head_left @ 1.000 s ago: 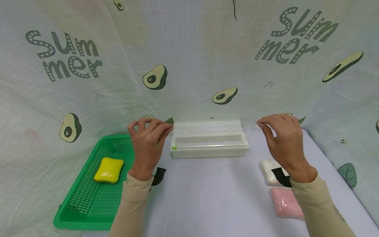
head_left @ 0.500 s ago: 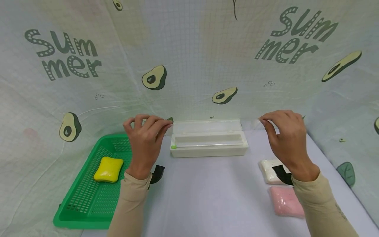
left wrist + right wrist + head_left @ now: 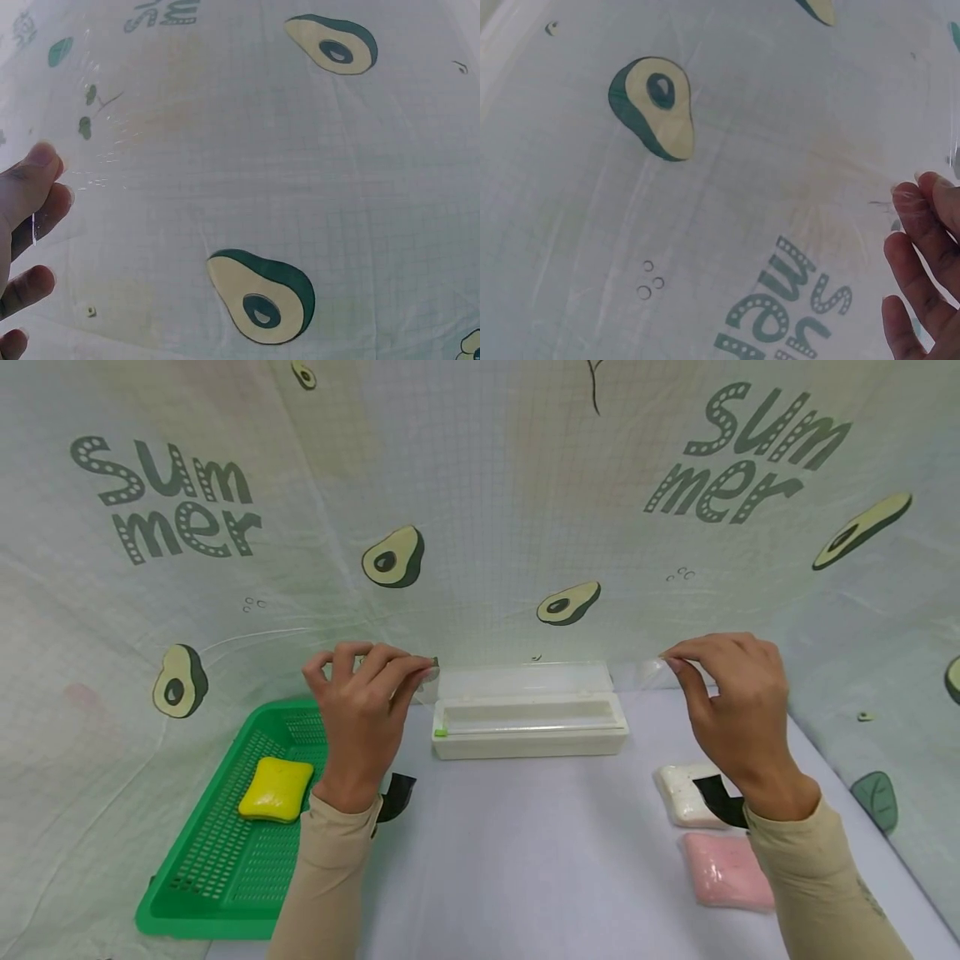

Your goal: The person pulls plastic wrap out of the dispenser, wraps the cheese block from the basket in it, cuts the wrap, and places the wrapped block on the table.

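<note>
Thumb and fingers of my left hand [image 3: 358,722] pinch one corner of a sheet of clear cling film [image 3: 651,673]. My right hand [image 3: 738,718] pinches the other corner, level with the left. The film hangs between them, so see-through that mostly its creases and glints show; the left wrist view catches shiny streaks on the film [image 3: 97,180] beside the fingertips. Below and between the hands, on the white table, stands a white cling film dispenser [image 3: 531,746] with its clear lid [image 3: 525,678] raised and a small green piece at its front left.
At the left a green basket [image 3: 202,928] holds a yellow pillow-shaped wrapped block [image 3: 276,789]. A white wrapped block [image 3: 681,797] and a pink wrapped block [image 3: 723,870] lie at the right, partly behind the right arm. A printed curtain [image 3: 480,510] closes off the back.
Both hands have risen slightly and drawn apart, the left going left and the right going right, with the film still pinched. The dispenser and the wrapped blocks have stayed in place.
</note>
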Demonstrator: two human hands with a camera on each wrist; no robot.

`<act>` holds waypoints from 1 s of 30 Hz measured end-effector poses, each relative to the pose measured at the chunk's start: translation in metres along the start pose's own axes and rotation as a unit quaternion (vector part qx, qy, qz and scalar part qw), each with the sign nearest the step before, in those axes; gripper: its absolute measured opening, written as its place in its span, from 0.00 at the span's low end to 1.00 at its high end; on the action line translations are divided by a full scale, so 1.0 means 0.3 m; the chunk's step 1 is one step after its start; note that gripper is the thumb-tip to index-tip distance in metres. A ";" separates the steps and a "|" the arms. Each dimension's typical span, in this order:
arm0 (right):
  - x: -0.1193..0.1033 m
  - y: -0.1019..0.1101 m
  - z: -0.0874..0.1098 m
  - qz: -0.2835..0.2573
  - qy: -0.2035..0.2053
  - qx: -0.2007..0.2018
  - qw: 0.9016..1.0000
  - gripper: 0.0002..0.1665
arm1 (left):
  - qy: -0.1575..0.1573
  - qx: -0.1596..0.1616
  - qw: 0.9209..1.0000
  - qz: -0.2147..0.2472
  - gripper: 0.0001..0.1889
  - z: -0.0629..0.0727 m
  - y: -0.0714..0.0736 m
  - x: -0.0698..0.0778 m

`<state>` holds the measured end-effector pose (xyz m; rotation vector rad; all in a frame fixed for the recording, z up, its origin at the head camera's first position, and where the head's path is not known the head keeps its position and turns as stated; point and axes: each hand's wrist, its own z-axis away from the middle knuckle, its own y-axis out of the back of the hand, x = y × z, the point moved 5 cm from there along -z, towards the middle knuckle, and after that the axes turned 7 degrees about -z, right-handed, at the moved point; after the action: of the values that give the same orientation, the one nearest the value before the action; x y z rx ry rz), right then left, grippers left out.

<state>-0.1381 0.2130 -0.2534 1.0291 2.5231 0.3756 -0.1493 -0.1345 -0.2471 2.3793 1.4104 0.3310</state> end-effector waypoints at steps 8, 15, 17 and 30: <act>-0.012 0.014 -0.010 0.004 0.001 0.002 1.000 0.28 | 0.002 0.013 1.000 0.005 0.04 -0.017 0.012 0.002; -0.014 0.025 -0.017 0.003 0.003 0.012 1.000 0.34 | -0.003 0.022 1.000 0.002 0.04 -0.028 0.023 0.004; -0.014 0.027 -0.018 0.000 0.003 0.015 1.000 0.34 | -0.004 0.023 1.000 0.004 0.05 -0.031 0.026 0.005; -0.023 0.041 -0.022 0.003 0.000 0.012 1.000 0.25 | -0.002 0.035 0.999 0.011 0.05 -0.041 0.041 0.012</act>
<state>-0.1289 0.2160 -0.2411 1.0452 2.5305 0.3470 -0.1424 -0.1346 -0.2306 2.4501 1.4171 0.2864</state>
